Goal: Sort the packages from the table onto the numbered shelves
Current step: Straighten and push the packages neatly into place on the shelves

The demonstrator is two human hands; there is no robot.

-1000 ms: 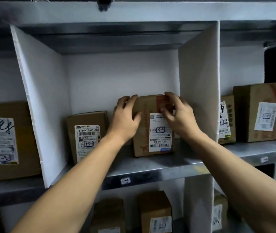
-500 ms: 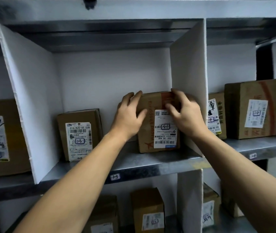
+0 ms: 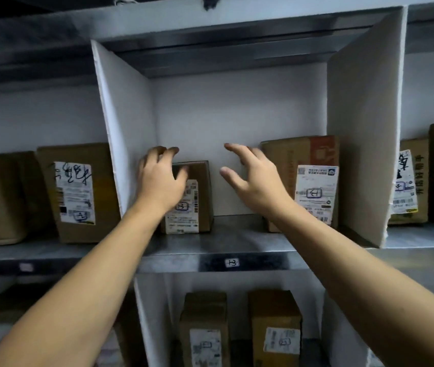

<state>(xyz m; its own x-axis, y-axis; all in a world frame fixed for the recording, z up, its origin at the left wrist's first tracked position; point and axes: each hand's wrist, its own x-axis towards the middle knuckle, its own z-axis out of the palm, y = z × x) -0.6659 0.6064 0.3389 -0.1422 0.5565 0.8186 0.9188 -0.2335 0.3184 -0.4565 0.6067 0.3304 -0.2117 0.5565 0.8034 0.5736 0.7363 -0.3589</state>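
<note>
The brown package (image 3: 313, 160) with the red patch stands upright on the shelf (image 3: 237, 242), at the right of the bay tagged 13, against the white divider (image 3: 364, 128). My right hand (image 3: 259, 185) hovers just left of it, fingers spread, holding nothing. My left hand (image 3: 161, 181) is before a smaller box (image 3: 200, 197) further left, fingers loosely curved; I cannot tell whether they touch it.

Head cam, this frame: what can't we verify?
Head view only.
Left hand: grip on the small box unclear, the hand covers the box's left side.
Its label: blurred, partly behind that hand.
Taller box: lower left corner behind the right hand and forearm.
Far-left shelf tag: blurred.
</note>
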